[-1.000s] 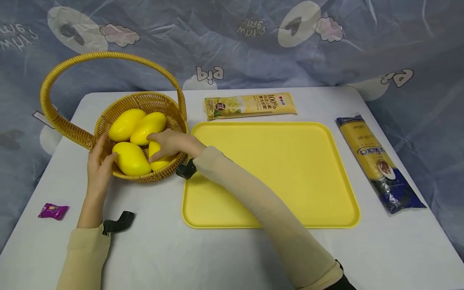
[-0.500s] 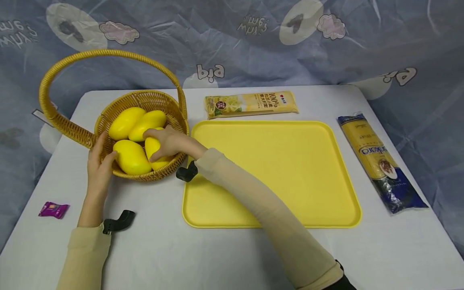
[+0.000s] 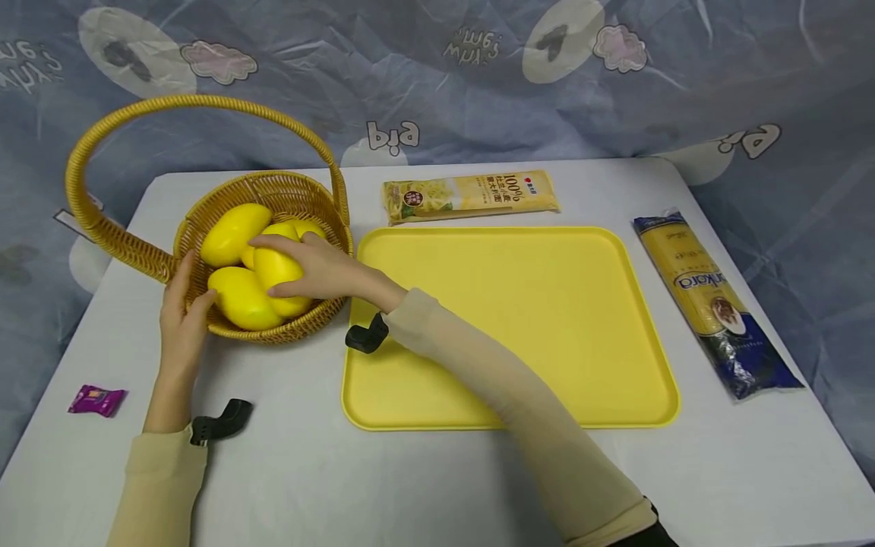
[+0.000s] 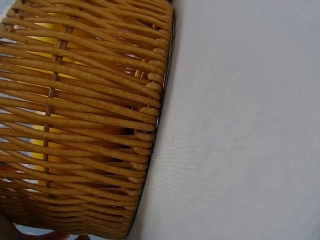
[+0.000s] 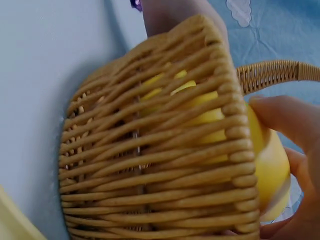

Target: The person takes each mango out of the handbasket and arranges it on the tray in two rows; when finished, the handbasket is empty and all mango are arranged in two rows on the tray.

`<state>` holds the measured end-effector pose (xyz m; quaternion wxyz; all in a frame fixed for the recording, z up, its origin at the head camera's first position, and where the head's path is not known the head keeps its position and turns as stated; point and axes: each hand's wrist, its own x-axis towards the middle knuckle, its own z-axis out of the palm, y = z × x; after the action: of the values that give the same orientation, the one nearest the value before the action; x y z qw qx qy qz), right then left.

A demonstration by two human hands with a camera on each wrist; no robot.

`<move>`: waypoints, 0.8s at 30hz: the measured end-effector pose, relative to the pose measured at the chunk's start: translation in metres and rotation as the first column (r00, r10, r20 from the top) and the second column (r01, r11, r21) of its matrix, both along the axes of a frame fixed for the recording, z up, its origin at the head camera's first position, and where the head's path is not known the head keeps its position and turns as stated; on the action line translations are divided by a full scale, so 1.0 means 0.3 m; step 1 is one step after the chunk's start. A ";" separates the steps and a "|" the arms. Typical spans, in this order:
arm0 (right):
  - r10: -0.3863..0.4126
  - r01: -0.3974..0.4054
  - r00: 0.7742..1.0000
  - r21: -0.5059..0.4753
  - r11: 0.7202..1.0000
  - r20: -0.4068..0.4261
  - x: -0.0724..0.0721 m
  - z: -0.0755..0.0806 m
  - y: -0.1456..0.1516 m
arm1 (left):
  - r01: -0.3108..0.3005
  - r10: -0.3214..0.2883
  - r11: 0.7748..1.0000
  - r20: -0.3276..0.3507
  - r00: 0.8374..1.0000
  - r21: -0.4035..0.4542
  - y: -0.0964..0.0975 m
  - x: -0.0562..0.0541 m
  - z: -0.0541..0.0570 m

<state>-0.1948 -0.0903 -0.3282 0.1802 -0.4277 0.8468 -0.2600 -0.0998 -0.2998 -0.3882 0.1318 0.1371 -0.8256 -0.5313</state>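
Observation:
A yellow wicker basket with a tall arched handle stands at the left of the table and holds several smooth yellow mangoes. My right hand reaches in over its right side and grips one mango, thumb in front and fingers behind, raised over the others. In the right wrist view this mango shows at the rim between thumb and fingers. My left hand holds the basket's left rim below the handle's foot, its thumb tip beside the front-left mango. The left wrist view shows mostly the woven side.
A yellow rectangular tray lies right of the basket, under my right forearm. Behind it is a pasta packet; a gold and blue pasta bag lies to its right. A purple wrapped candy sits at the left.
My right hand has lifted the gripped mango from the basket's right side, up and leftward over the other mangoes. My left hand has stayed on the rim.

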 end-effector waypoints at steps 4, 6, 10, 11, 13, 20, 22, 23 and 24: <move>-0.001 -0.001 1.000 -0.059 0.998 -0.025 0.013 0.007 0.024 | 0.011 -0.011 1.000 -0.014 1.000 -0.017 0.001 0.000 -0.003; -0.006 0.002 0.999 -0.096 0.995 -0.042 0.019 0.008 0.038 | 0.012 -0.012 1.000 -0.015 1.000 -0.024 0.001 0.002 -0.004; -0.030 0.022 0.999 -0.161 0.987 -0.044 0.031 0.006 0.065 | 0.007 -0.008 1.000 -0.018 1.000 -0.031 -0.004 0.008 -0.005; -0.036 0.028 0.999 -0.176 0.984 -0.041 0.033 0.005 0.072 | 0.006 -0.007 0.999 -0.021 1.000 -0.033 -0.006 0.009 -0.007; -0.052 0.048 0.998 -0.207 0.977 -0.018 0.037 0.005 0.087 | 0.006 -0.007 0.999 -0.029 1.000 -0.034 -0.009 0.010 -0.009; -0.088 0.093 0.996 -0.337 0.937 0.032 0.055 0.014 0.138 | 0.004 -0.006 1.000 -0.067 0.998 -0.026 -0.009 0.008 -0.024; -0.097 0.104 0.995 -0.365 0.925 0.037 0.062 0.019 0.153 | 0.006 -0.008 0.999 -0.079 0.997 -0.033 -0.011 0.007 -0.029; -0.104 0.111 0.994 -0.375 0.920 0.040 0.067 0.021 0.162 | 0.007 -0.011 0.999 -0.086 0.996 -0.040 -0.013 0.007 -0.032; -0.110 0.117 0.993 -0.385 0.915 0.039 0.071 0.023 0.171 | 0.009 -0.013 0.999 -0.097 0.995 -0.046 -0.014 0.007 -0.035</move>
<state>-0.1734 -0.0390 -0.3213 0.0840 -0.4029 0.8006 -0.4355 -0.0977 -0.3041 -0.3987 0.1717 0.1035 -0.8307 -0.5193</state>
